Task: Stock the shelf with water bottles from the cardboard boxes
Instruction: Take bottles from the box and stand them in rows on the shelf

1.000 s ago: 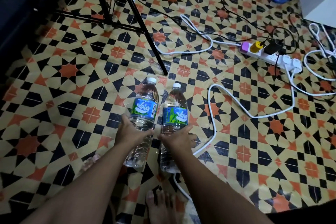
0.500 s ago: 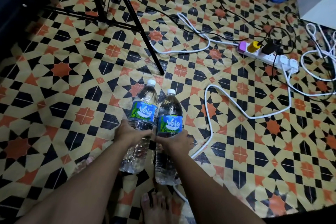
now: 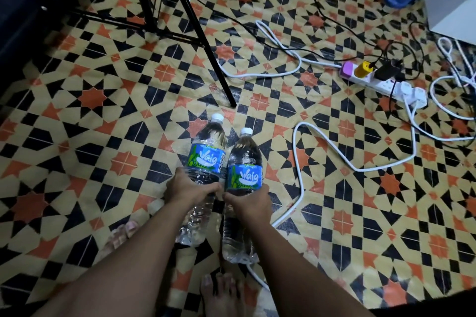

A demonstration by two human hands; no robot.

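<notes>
Firmly, left hand (image 3: 189, 189) and right hand (image 3: 249, 202) each clasped clear, white-capped, blue-labelled water bottles (image 3: 206, 159), closer together than a second earlier.

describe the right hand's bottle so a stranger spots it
Above the patterned floor, two water bottles are held side by side. The right bottle, gripped by the right hand, is nearer the white cable, its cap lower in the picture than the left bottle's.

Blue-green labelled bottles (image 3: 206, 159) over orange-black star-patterned floor (image 3: 90, 100)
</notes>
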